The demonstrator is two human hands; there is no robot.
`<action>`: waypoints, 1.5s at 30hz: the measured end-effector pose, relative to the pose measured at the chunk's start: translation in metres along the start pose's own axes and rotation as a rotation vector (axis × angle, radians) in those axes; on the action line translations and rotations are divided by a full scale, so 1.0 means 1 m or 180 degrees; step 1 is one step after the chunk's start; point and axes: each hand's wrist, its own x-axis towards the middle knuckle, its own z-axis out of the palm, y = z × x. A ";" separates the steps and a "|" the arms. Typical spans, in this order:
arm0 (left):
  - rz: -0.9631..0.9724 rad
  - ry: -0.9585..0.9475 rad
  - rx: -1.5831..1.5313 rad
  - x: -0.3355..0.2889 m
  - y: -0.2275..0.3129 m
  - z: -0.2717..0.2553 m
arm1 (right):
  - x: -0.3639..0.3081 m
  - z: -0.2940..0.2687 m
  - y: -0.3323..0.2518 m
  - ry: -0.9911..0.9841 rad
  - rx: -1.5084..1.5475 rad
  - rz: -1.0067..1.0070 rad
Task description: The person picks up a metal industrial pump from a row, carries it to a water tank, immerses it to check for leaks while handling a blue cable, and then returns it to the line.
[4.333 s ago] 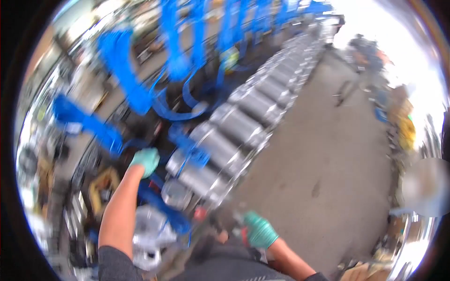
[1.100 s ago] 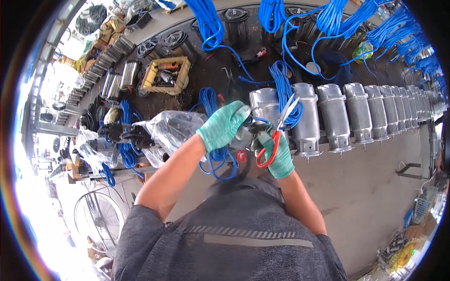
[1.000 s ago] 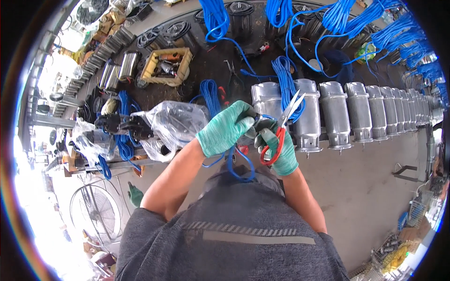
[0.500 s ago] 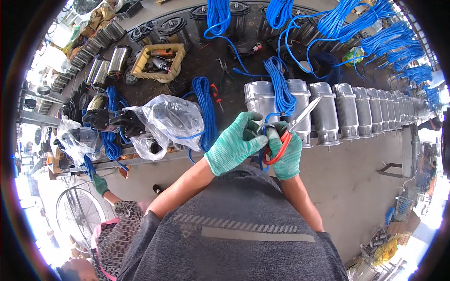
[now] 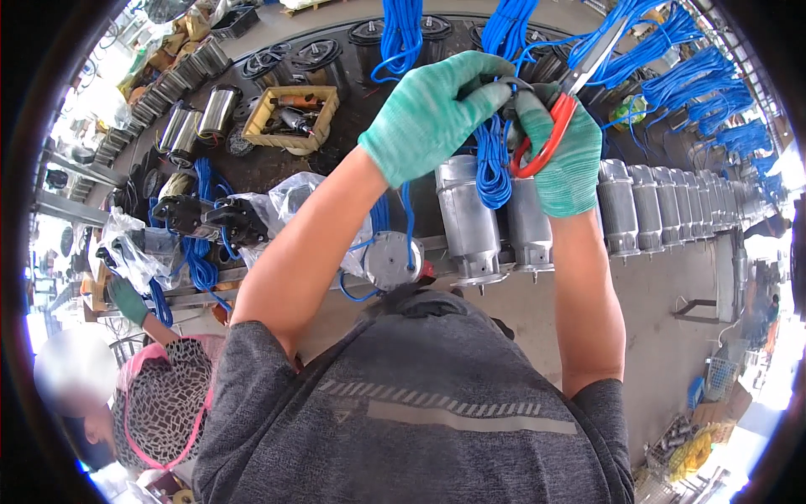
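My left hand (image 5: 441, 113), in a green glove, is raised over the bench with thumb and fingers closed on a thin dark strip (image 5: 517, 83). My gloved right hand (image 5: 567, 160) is beside it, holding red-handled scissors (image 5: 547, 143) whose blades point up and away to the right. The thumb of that hand is close to the strip; whether it grips it too I cannot tell. Just below the hands hangs a coiled blue cable (image 5: 494, 168), in front of metal cylinders (image 5: 468, 214). The strip's far end is hidden by the gloves.
A row of metal cylinders (image 5: 646, 202) runs along the bench's right edge. A yellow bin (image 5: 290, 143) of tools stands at far left. Blue cable coils (image 5: 701, 80) lie far right. A round metal part (image 5: 393, 260) is near my chest. Another person's gloved hand (image 5: 126, 301) reaches in at left.
Both hands have risen and moved farther over the bench, with the scissors and dark strip still held. The round metal part now shows near my chest. The other person has shifted left.
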 end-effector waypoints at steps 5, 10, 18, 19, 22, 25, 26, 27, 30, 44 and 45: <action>-0.0045 -0.0001 -0.0418 -0.005 -0.030 0.019 | -0.003 -0.005 0.019 -0.0078 -0.0343 0.0233; -0.0887 0.0155 -0.0859 -0.063 -0.056 0.042 | -0.052 -0.018 0.046 -0.0715 -0.0280 0.1054; -0.0804 0.0730 -0.0547 -0.098 -0.077 0.056 | -0.140 -0.039 0.063 -0.2099 -0.0717 0.1703; -0.0853 0.0752 -0.0543 -0.100 -0.076 0.057 | -0.140 -0.036 0.061 -0.2036 -0.0804 0.1818; -0.0847 0.0724 -0.0480 -0.101 -0.070 0.057 | -0.135 -0.028 0.045 -0.1772 -0.0687 0.2566; -0.0725 0.0722 -0.0373 -0.103 -0.070 0.057 | -0.133 -0.028 0.053 -0.1804 -0.1073 0.1981; -0.0712 0.0699 -0.0354 -0.103 -0.071 0.057 | -0.131 -0.029 0.054 -0.1829 -0.1147 0.1909; -0.0708 0.0669 -0.0354 -0.104 -0.071 0.056 | -0.131 -0.027 0.052 -0.1769 -0.1076 0.1963; -0.0720 0.0602 -0.0368 -0.106 -0.071 0.052 | -0.132 -0.025 0.050 -0.1612 -0.0912 0.2024; -0.1021 0.0325 -0.0255 -0.117 -0.058 0.044 | -0.140 -0.023 0.064 -0.1317 -0.2614 0.0842; -0.0924 0.0331 -0.0212 -0.118 -0.055 0.046 | -0.139 -0.022 0.059 -0.1329 -0.2726 0.0814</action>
